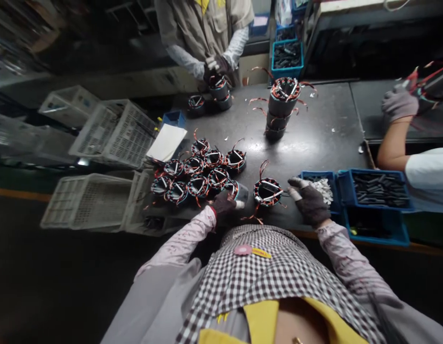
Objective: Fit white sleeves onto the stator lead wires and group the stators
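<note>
Dim workshop all around, with a dark desk (325,129) spread beneath the work; pale crates (99,203) off to the left, a co-worker's gloved hands (214,68) at the far side. Under the left hand (224,203), a tipped wire-wound cylinder (243,192), at the right-hand corner of a cluster of similar cylinders (198,185); held from the near left, with fingers curled narrow about it and a pale fingertip along the near wall. Leans over rather than stands upright; long axis seemingly left to right, wired mouth toward the left and the cluster, plain grey wall toward the right.

Just right of that, between both hands, an upright wound cylinder (267,192); stands near the desk's close edge, axis vertical, mouth upward, white strips across it, coppery leads straggling to the far side and the near edge. From the right hand (309,200), lies directly left, just beyond the fingertips; from the left hand, lies right, past the tipped one; so seemingly nearer the right. Right hand loosely wide, fingers parted and pointing left; cannot tell whether touching a lead; beside it, white pieces (325,189) in a blue bin (318,174).
</note>
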### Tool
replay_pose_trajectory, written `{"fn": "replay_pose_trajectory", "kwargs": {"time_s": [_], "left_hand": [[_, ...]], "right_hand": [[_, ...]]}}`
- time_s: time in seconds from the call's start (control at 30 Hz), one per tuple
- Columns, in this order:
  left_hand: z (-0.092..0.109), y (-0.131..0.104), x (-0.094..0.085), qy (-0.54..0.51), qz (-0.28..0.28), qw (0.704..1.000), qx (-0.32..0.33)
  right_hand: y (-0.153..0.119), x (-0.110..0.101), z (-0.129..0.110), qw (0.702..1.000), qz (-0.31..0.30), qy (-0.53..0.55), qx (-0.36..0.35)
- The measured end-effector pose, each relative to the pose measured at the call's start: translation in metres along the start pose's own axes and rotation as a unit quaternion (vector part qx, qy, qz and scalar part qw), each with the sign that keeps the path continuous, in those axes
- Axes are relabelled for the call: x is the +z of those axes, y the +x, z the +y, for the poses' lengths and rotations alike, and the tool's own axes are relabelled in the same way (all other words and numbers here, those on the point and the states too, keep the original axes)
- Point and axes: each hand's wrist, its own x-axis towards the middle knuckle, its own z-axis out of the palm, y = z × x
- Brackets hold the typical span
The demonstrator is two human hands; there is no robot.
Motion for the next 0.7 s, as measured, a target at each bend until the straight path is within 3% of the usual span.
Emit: {"fn": "replay_pose_trajectory", "kwargs": {"time_s": [0.07,0.17,0.3,0.37,0.43,0.5,0.6,0.63,0.7], "left_hand": [[-0.015,0.005,0.013,0.114,-0.057,0.992,0.003],[-0.027,0.013,0.031,0.226,-0.087,0.97,-0.007],[-0.019,0.011,0.023,0.248,-0.066,0.966,-0.009],[-0.001,0.005,0.011,0.217,-0.007,0.976,0.032],[0.025,0.0,0.006,0.178,0.017,0.975,0.129],[0.053,0.003,0.013,0.194,-0.059,0.95,0.236],[0.08,0.016,0.038,0.334,-0.215,0.867,0.302],[0.084,0.019,0.047,0.37,-0.229,0.847,0.305],[0.082,0.022,0.058,0.393,-0.216,0.835,0.318]], "right_hand": [[0.017,0.008,-0.013,0.992,-0.051,-0.097,-0.061],[0.048,0.023,-0.034,0.951,-0.167,-0.237,-0.104],[0.071,0.042,-0.041,0.905,-0.266,-0.324,-0.077],[0.07,0.046,-0.038,0.9,-0.27,-0.338,-0.056],[0.063,0.045,-0.035,0.898,-0.271,-0.344,-0.033],[0.054,0.043,-0.034,0.903,-0.271,-0.334,-0.009],[0.041,0.042,-0.033,0.925,-0.25,-0.285,0.019],[0.037,0.043,-0.031,0.935,-0.237,-0.262,0.024],[0.03,0.048,-0.028,0.953,-0.209,-0.215,0.033]]}}
